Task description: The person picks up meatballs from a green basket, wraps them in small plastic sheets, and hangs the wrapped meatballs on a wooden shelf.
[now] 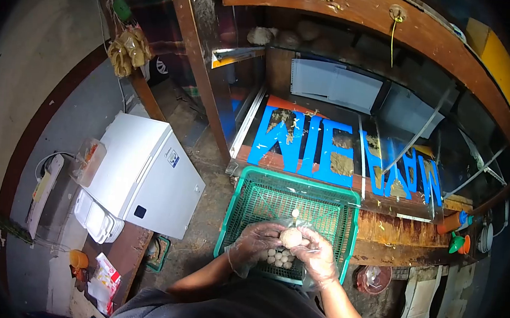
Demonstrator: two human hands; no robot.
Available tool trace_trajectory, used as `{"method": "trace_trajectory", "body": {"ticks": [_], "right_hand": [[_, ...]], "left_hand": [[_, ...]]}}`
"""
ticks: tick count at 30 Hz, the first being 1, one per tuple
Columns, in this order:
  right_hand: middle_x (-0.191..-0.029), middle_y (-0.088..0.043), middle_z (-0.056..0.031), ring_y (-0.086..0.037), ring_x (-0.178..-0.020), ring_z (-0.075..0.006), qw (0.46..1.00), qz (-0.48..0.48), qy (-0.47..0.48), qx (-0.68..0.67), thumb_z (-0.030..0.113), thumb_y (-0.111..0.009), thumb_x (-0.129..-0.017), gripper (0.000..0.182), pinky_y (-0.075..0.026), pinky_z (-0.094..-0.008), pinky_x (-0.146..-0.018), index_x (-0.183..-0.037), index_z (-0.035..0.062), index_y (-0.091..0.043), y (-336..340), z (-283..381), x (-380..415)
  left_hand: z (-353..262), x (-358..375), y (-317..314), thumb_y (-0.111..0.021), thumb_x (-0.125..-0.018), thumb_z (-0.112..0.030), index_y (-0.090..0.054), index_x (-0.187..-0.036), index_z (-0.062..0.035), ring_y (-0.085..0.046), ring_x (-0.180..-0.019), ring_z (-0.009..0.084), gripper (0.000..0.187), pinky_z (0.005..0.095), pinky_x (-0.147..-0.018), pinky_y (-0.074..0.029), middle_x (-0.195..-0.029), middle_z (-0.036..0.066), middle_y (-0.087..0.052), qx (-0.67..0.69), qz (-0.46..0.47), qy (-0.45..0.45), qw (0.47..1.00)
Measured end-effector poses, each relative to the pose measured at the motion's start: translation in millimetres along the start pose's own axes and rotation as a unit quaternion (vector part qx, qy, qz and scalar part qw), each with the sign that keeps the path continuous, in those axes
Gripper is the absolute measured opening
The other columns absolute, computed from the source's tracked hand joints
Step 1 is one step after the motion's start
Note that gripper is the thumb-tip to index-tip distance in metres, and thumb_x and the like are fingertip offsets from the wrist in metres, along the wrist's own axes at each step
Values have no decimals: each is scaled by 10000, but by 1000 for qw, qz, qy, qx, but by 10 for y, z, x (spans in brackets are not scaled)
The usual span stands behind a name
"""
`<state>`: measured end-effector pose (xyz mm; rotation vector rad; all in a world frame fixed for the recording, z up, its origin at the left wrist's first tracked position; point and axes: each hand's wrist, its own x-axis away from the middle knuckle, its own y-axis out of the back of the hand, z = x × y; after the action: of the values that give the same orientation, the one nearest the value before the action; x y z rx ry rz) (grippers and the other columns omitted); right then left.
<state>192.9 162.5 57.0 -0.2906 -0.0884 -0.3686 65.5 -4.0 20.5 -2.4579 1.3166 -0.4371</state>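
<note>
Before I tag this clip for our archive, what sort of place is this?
Probably a small street food stall. Gloved hands, left hand and right hand, hold a dough ball over a green basket of smaller balls, beside a white chest freezer and a glass-fronted wooden counter.

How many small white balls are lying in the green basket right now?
About 7 small white balls, clustered at the green basket near edge, just below the bigger ball both gloved hands hold. The hands may hide more.

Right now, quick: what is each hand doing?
Left hand: gloved, fingers curled against the round dough ball, holding it over the green basket.
Right hand: gloved, closed on the same ball from the other side.
</note>
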Motion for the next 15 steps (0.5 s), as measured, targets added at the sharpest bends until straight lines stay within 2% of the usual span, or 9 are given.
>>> {"method": "trace_trajectory", "body": {"ticks": [4, 6, 9, 12, 15], "right_hand": [[-1082, -680, -141, -673, -920, -169, 1000, -2, -1, 29, -88, -700, -819, 527, -562, -293, -825, -1314, -52, -522, -18, 31, -48], [-1071, -679, -134, -671, -932, -167, 999, -3, 33, 13, -90, -706, -818, 542, -561, -284, -819, -1323, -47, -515, 52, -130, -75], [-1070, -677, -135, -669, -950, -169, 1000, 0, 27, -10, -82, -702, -828, 544, -558, -288, -833, -1333, -41, -505, 49, -145, -91], [-1076, -675, -138, -668, -960, -172, 998, -4, 9, -63, -65, -701, -837, 528, -555, -295, -847, -1328, -40, -509, 62, -152, -106], [-1093, -671, -124, -663, -980, -175, 999, -14, 8, -48, -41, -705, -844, 488, -551, -295, -858, -1301, -34, -533, 86, -190, -114]], "left_hand": [[-49, -59, 11, -642, -886, 26, -572, -1264, -9, -597, -1129, 196, 387, 335, -981, -485, -1211, 119, -635, 9, 10, -29, 999], [-77, -65, 1, -639, -888, 23, -570, -1264, -7, -589, -1137, 188, 383, 335, -979, -484, -1210, 107, -633, 40, 2, 0, 999], [-101, -103, 42, -657, -884, 4, -579, -1247, -7, -591, -1113, 171, 371, 329, -982, -479, -1206, 89, -633, -17, -2, -3, 1000], [-53, -137, 38, -664, -880, 3, -585, -1240, -6, -593, -1108, 163, 368, 326, -980, -480, -1193, 90, -635, 26, 4, 4, 1000], [-58, -161, 42, -631, -892, 12, -574, -1255, 4, -591, -1122, 174, 367, 322, -981, -477, -1207, 112, -629, -25, 15, 5, 1000]]}}
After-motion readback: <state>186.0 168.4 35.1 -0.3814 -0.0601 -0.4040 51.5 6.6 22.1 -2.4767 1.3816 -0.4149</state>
